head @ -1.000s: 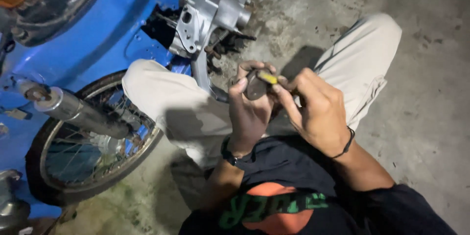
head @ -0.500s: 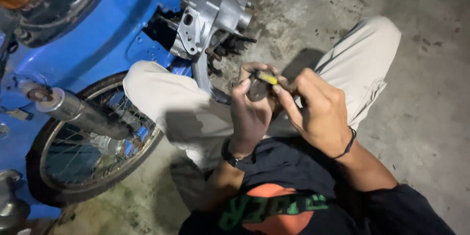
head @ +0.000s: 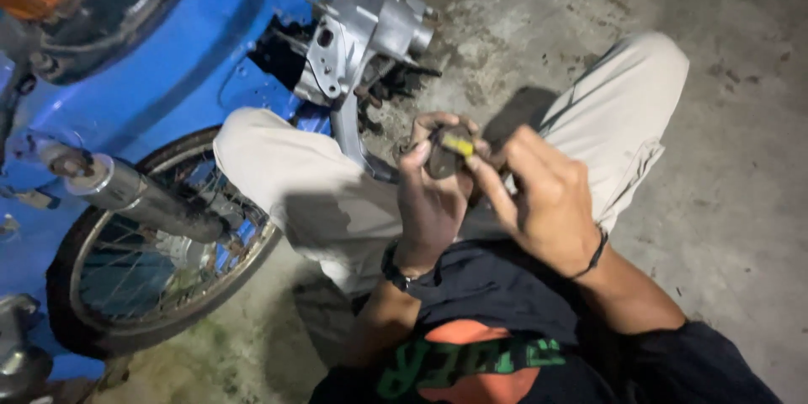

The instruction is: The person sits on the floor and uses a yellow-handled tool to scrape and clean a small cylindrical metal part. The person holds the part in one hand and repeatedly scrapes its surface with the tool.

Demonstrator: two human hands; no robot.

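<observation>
Head view: the left hand (head: 429,202) grips a small dark round part (head: 442,156) above the knees, while the right hand (head: 543,198) pinches a yellow-tipped tool (head: 459,146) against it. Just beyond stand the grey engine casing (head: 358,25), blue motorcycle body (head: 168,59) and spoked wheel (head: 143,261) on concrete floor (head: 724,202).

Stained concrete floor (head: 741,202) w/ blue motorbike's spoked wheel (head: 151,269) on it (greenish patch nearby).
</observation>
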